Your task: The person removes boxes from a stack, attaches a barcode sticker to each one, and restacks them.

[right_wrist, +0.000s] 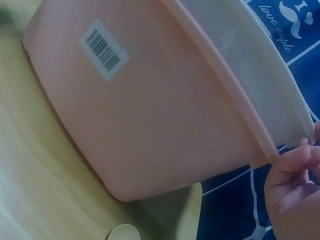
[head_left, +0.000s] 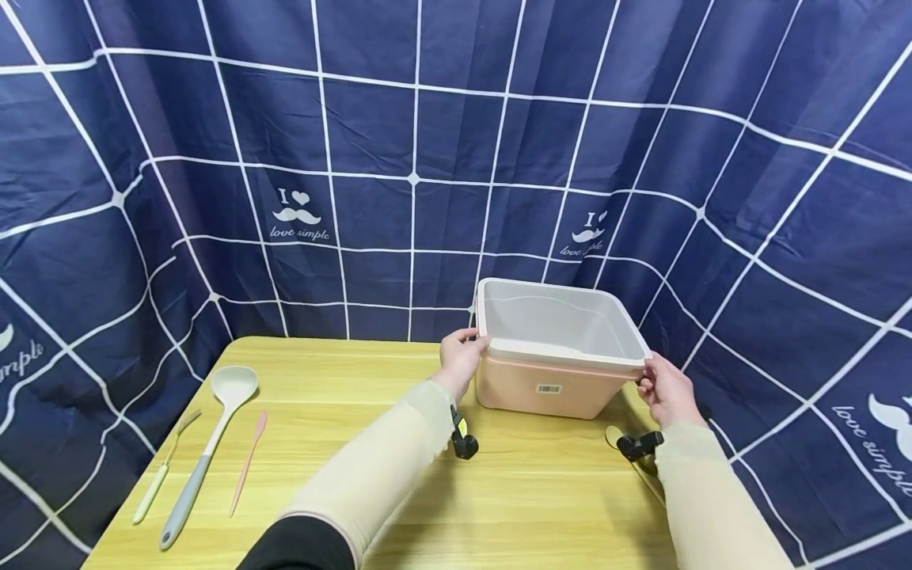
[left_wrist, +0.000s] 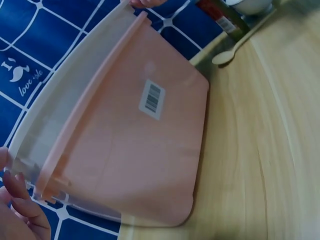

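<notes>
A white bin (head_left: 563,317) sits nested in a pink storage box (head_left: 520,385), its rim standing above the pink one. The box rests on the wooden table and bears a barcode label (right_wrist: 104,50). At the left front corner, my left hand (head_left: 461,360) pinches the white bin's rim between thumb and fingers. My right hand (head_left: 670,389) grips the rim at the right front corner, with the thumb near the pink edge in the right wrist view. Inside the white bin, I see no objects.
On the table's left lie a white ladle (head_left: 233,388) with a grey handle, a fork (head_left: 167,459) and a pink knife (head_left: 249,463). A wooden spoon (left_wrist: 225,57) and a dark jar (left_wrist: 220,20) stand out at the right. Blue curtain (head_left: 370,198) surrounds the table.
</notes>
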Motion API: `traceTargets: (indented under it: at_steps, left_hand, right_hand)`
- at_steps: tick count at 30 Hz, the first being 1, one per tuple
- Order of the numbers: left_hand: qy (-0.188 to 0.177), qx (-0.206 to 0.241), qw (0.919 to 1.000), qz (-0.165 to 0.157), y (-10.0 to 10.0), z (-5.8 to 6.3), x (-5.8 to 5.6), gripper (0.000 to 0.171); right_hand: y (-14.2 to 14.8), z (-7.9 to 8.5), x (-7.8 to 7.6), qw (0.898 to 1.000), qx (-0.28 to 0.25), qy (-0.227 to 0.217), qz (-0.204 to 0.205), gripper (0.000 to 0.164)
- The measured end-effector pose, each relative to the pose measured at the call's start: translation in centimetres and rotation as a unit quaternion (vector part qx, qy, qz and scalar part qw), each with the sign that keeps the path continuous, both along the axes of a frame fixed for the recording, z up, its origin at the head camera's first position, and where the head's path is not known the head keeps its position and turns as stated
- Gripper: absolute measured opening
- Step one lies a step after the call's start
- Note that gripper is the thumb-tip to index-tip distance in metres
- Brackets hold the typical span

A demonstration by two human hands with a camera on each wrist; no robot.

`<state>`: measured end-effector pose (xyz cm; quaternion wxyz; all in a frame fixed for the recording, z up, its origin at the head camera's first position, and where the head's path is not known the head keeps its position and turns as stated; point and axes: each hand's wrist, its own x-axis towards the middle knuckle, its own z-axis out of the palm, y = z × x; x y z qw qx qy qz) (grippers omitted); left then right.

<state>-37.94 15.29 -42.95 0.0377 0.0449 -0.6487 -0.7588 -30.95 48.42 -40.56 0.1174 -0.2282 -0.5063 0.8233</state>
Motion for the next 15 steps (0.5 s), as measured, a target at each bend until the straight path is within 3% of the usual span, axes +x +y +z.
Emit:
traceTargets:
  at_steps: [7, 9, 12, 15]
  left_hand:
    - [-0.005, -0.056, 0.9984, -0.009, -1.0, -0.6, -0.6, 0.046]
    - [0.001, -0.070, 0.9974, -0.016, -1.4, -0.6, -0.7, 0.049]
    - [0.027, -0.104, 0.9940, -0.018, -2.8, -0.4, -1.1, 0.053]
    - [0.067, -0.164, 0.9837, -0.031, -5.3, 0.3, -1.5, 0.055]
  right_hand:
    - [-0.5, -0.9, -1.1, 0.996, 0.068, -0.045, -0.047, 0.004]
    - [-0.6, -0.9, -1.3, 0.995, 0.065, -0.051, -0.058, 0.007]
    - [-0.9, -0.2, -1.6, 0.993, 0.076, -0.045, -0.077, 0.012]
    - [-1.3, 1.2, -1.7, 0.989, 0.115, -0.024, -0.087, 0.013]
